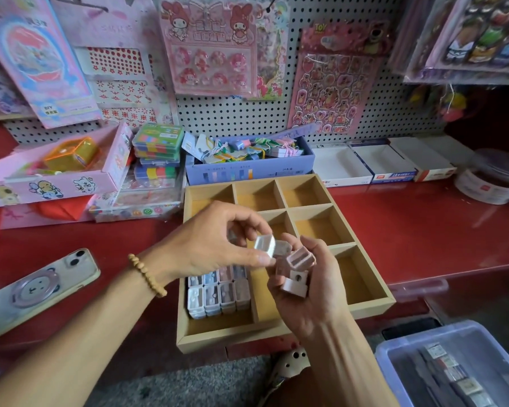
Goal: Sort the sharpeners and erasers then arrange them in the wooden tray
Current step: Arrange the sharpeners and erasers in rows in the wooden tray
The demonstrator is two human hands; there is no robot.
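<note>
A red counter [409,230] runs across the middle of the frame, backed by a white pegboard [232,113] hung with sticker sheets and pink packets, several cut off by the top and side edges. At centre sits the wooden tray [368,301], its near rim hanging over the counter's front edge; its compartments toward the top and right show bare wood, while part of the left column is hidden behind the hands. In the lower left compartment a block of pale sharpeners [218,295] stands packed side by side in rows, the upper rows partly covered by the left hand. At the lower right corner a blue plastic bin [394,356] is cut off by the frame; small pieces lie inside, too blurred to tell whether sharpeners or erasers. A phone [41,289] in a bear case lies at the lower left of the counter. The left hand [212,245], a bead bracelet [147,274] on its wrist, pinches one clear sharpener [264,245] between thumb and fingertips above the tray. The right hand [312,286] is cupped palm up just beside it, its grip curled round a small cluster of pinkish sharpeners [294,268]; how many lie in it cannot be told, since they overlap and the fingers cover some
</note>
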